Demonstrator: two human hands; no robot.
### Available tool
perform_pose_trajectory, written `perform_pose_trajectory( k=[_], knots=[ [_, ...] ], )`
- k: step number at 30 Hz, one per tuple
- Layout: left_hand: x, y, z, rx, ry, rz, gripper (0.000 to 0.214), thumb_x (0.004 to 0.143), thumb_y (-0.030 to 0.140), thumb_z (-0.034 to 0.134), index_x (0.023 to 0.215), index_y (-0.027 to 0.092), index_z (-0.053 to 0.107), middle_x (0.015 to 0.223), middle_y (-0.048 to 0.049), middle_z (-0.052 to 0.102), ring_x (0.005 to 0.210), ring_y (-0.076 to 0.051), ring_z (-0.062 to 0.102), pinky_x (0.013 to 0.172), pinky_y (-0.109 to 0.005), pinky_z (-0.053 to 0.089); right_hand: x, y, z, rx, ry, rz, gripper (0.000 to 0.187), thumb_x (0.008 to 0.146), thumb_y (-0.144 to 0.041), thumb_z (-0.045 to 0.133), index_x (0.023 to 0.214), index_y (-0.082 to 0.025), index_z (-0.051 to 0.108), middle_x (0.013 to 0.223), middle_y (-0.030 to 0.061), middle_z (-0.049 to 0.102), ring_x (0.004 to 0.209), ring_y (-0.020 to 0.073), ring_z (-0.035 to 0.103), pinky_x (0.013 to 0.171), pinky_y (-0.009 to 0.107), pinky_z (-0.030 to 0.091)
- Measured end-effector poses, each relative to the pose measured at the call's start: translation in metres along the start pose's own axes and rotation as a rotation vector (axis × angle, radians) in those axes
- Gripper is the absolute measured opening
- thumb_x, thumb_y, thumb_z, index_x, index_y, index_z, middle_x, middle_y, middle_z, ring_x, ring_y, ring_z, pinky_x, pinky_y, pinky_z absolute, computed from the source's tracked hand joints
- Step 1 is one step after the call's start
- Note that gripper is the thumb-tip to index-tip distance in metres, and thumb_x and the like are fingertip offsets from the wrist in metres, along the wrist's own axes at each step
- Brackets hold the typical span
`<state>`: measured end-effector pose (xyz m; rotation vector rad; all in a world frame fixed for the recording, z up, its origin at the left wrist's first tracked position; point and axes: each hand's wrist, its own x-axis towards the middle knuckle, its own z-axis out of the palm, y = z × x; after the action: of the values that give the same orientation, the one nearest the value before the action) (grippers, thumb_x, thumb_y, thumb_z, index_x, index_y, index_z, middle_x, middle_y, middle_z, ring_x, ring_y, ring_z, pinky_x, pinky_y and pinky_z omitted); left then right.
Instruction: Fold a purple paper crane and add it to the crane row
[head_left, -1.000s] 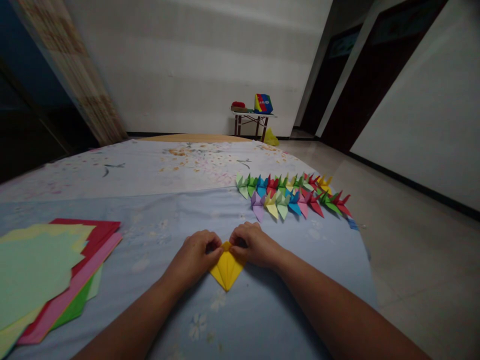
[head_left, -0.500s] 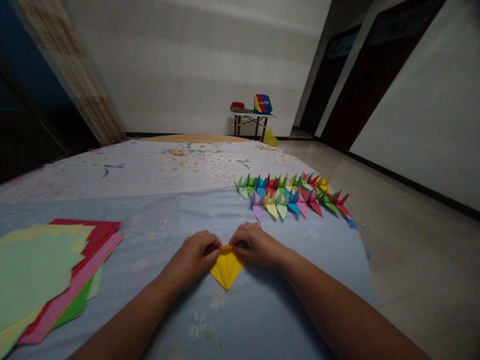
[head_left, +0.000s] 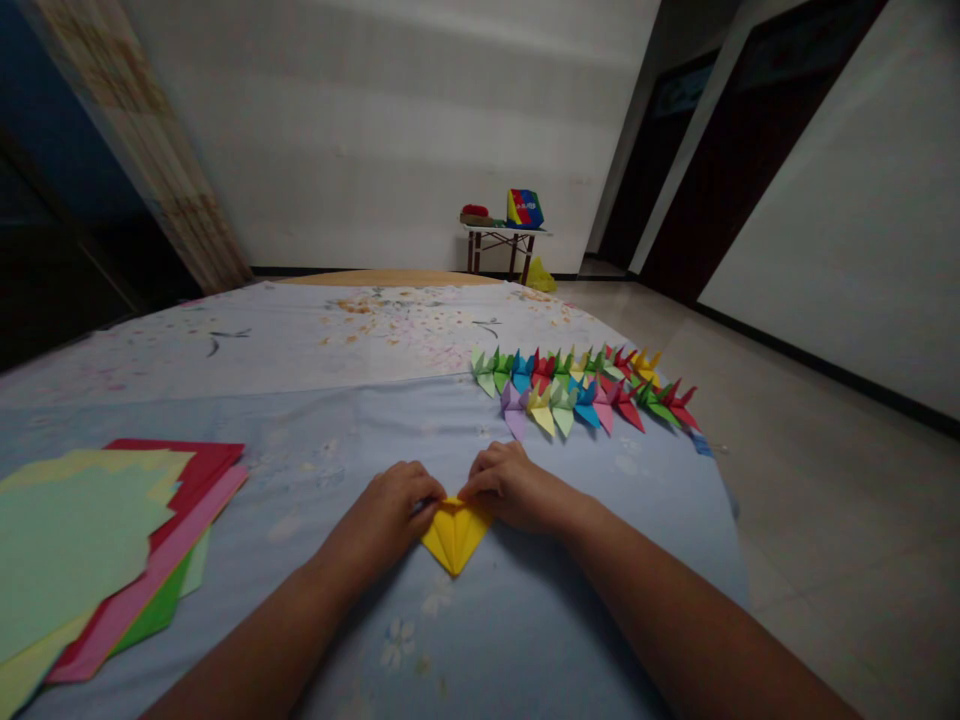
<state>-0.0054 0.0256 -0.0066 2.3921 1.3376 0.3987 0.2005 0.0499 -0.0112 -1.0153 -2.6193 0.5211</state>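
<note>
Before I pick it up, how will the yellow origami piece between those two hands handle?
The yellow origami piece is folded paper, so it's probably very light, fairly crisp along its creases, yet easy to crush. Lying flat on the blue cloth, it seems unlikely to roll, though a light push might slide it.

White wall (head_left: 375, 130), tiled floor (head_left: 840, 560) (rather dim)

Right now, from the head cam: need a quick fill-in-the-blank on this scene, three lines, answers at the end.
The folded paper pinched by the left hand and right hand is ____.
The stack of paper sheets lies to the ____ of the hands.
The origami cranes lie in ____ rows beyond the hands.

yellow; left; two
</note>
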Motion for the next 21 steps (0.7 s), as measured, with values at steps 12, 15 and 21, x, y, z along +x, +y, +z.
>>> perform_pose_trajectory(
  k=[12, 15, 21],
  knots=[
    [-0.008, 0.015, 0.0, 0.357, -0.06, 0.043, 0.02, 0.086, 0.02, 0.048, 0.087, 0.024, 0.067, 0.092, -0.0039, 0.062, 0.084, -0.02, 0.055, 0.072, -0.033, 0.04, -0.006, -0.009, -0.006, -0.152, -0.028, -0.07, 0.013, 0.084, -0.026, 0.057, 0.088, -0.027, 0.069, 0.089, 0.002, 0.062, 0.087, 0.0159, 0.046, 0.076, 0.032, 0.022],
    [-0.012, 0.024, 0.0, 0.466, -0.094, 0.031, 0.02, 0.086, 0.018, 0.047, 0.093, 0.022, 0.066, 0.091, -0.0053, 0.063, 0.083, -0.022, 0.056, 0.071, -0.036, 0.041, -0.008, -0.015, -0.008, -0.18, -0.032, -0.074, 0.013, 0.083, -0.024, 0.056, 0.084, -0.024, 0.069, 0.089, 0.0024, 0.062, 0.088, 0.016, 0.046, 0.077, 0.032, 0.022],
    [-0.018, 0.04, 0.005, 0.568, -0.119, 0.006, 0.037, 0.087, 0.012, 0.042, 0.12, 0.023, 0.054, 0.098, -0.0075, 0.063, 0.091, -0.026, 0.056, 0.076, -0.041, 0.041, -0.011, -0.018, -0.01, -0.182, -0.024, -0.071, 0.018, 0.084, -0.026, 0.052, 0.093, -0.024, 0.068, 0.09, 0.0038, 0.061, 0.088, 0.0168, 0.046, 0.079, 0.033, 0.023]
  ],
)
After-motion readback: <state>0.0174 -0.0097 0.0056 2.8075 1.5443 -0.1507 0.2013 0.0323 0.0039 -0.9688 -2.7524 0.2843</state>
